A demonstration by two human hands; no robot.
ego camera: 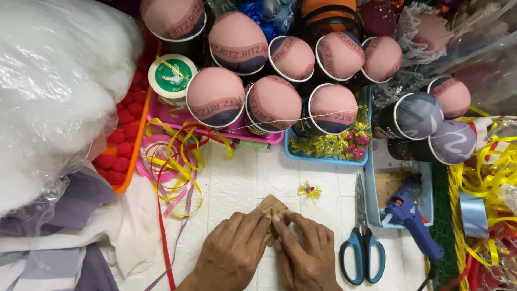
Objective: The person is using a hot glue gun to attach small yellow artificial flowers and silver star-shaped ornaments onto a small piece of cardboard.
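My left hand [229,253] and my right hand [304,250] meet at the near middle of the white table [237,183]. Together they pinch a small tan, cardboard-like piece [271,206], with something small and gold between the fingertips. What exactly the gold bit is stays hidden by my fingers. A tiny yellow ribbon flower [309,190] lies just beyond my right hand.
Blue-handled scissors [361,237] and a blue glue gun [412,218] lie to the right. Several cups topped with stuffed pink fabric domes [272,102] crowd the far side. Loose yellow, pink and red ribbons [175,167] trail at left, beside a bag of white stuffing [54,81].
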